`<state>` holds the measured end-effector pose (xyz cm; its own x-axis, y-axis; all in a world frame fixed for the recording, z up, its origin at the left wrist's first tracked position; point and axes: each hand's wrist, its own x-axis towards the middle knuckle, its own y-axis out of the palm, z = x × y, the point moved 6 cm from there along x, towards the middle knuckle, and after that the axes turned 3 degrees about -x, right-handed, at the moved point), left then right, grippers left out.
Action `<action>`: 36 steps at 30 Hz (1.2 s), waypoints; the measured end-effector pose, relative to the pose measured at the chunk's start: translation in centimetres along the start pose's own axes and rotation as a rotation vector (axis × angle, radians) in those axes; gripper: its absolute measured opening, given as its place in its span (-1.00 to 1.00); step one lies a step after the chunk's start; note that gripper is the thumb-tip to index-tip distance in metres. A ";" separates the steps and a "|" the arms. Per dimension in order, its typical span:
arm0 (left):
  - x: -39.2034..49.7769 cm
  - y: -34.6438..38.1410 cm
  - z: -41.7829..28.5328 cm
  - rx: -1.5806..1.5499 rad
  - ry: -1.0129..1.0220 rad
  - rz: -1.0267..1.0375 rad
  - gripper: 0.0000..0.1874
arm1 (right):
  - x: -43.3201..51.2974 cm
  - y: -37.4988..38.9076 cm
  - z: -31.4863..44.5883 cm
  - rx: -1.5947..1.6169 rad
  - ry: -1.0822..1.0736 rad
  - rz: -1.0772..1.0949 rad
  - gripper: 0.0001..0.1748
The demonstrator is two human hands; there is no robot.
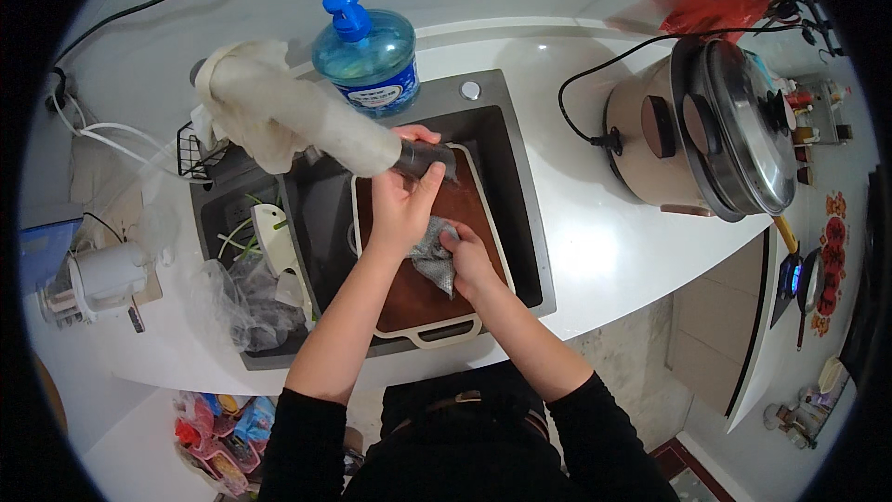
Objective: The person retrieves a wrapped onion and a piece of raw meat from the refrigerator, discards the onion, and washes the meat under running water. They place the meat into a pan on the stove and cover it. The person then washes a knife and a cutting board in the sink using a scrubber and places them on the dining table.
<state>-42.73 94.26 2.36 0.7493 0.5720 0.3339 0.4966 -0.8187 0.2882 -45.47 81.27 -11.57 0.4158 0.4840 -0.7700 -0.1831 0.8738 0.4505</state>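
Note:
My left hand [402, 206] grips the dark nozzle [420, 157] of a faucet, its thumb on the near side and fingers around the far side. A pale cloth cover [306, 108] wraps the rest of the faucet. Bunched in my right hand [472, 259] is a grey mesh-like cleaning cloth [435, 258], just below the left wrist. Beneath both hands a brown cutting board [411, 300] with a white rim and handle lies across the dark sink [523, 223]. Whether the cloth touches the board I cannot tell.
Behind the sink stands a blue-capped water jug [366, 59]. Green stalks, a white peeler-like plastic piece [272, 237] and a clear plastic bag [247, 307] occupy the left basin. An electric cooker [648, 132] with a cord sits right. Farther right, a blue flame [795, 277] burns beside a pan [810, 282].

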 end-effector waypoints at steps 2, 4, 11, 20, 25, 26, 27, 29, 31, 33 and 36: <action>0.4 0.2 0.2 0.037 -0.008 0.021 -0.64 | 0.1 0.1 0.3 0.008 -0.019 0.015 -0.77; 0.6 0.3 0.4 0.008 -0.006 0.015 -0.62 | 0.2 0.1 0.6 -0.029 -0.041 -0.004 -0.77; 0.4 0.9 0.7 -0.099 -0.047 0.013 -0.61 | 0.0 0.2 0.0 0.000 -0.023 0.007 -0.76; -1.5 -1.1 -0.4 -0.026 -0.216 0.137 -0.64 | -0.2 0.5 0.3 0.005 -0.022 0.008 -0.75; -3.9 -3.6 -2.4 -0.063 -0.337 0.225 -0.62 | -0.3 3.4 1.7 0.036 -0.076 0.145 -0.72; -4.2 -4.1 -2.8 -0.074 -0.354 0.243 -0.62 | -0.4 4.1 1.8 0.015 -0.081 0.169 -0.72; -4.5 -4.5 -3.3 -0.086 -0.370 0.263 -0.62 | -0.5 4.9 1.9 0.001 -0.085 0.201 -0.72; -5.1 -5.3 -3.8 -0.102 -0.409 0.270 -0.59 | -1.0 5.8 1.9 -0.060 -0.059 0.224 -0.73; -5.5 -6.0 -4.3 -0.137 -0.421 0.303 -0.58 | -1.6 6.5 1.8 -0.092 -0.018 0.246 -0.72; -5.7 -6.8 -4.4 -0.281 -0.474 0.321 -0.51 | -2.3 7.0 1.7 -0.081 0.043 0.282 -0.72; -5.3 -8.1 -4.5 -0.540 -0.450 0.355 -0.32 | -3.1 7.7 1.7 -0.059 0.104 0.332 -0.73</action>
<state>-52.63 98.09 2.28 0.9860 0.1106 0.1250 -0.0009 -0.7452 0.6668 -46.61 86.39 -4.96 0.2322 0.7419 -0.6290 -0.3451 0.6674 0.6599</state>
